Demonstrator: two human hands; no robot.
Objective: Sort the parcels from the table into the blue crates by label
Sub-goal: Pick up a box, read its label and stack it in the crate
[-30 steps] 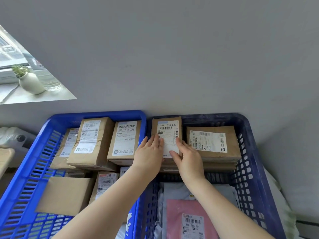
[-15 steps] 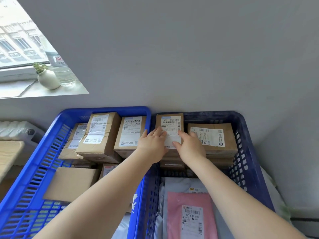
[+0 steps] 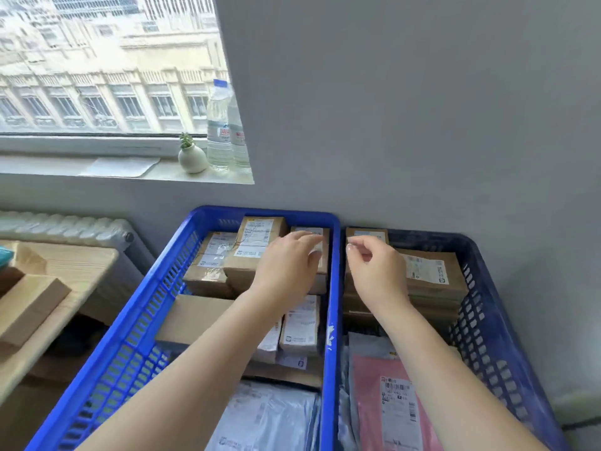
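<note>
Both hands hover empty: left hand [image 3: 289,258] relaxed over the left crate [image 3: 156,307], right hand [image 3: 374,268] loosely curled above the brown parcel [image 3: 367,235] topping the right crate's [image 3: 487,307] stack. A careless brush could topple it.

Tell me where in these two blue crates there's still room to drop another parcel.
Little bare floor shows. Best spots lie on the flat mailers at the near end: the pink mailer in the right crate, the grey mailer in the left crate. Both far ends are stacked with brown boxes.
</note>
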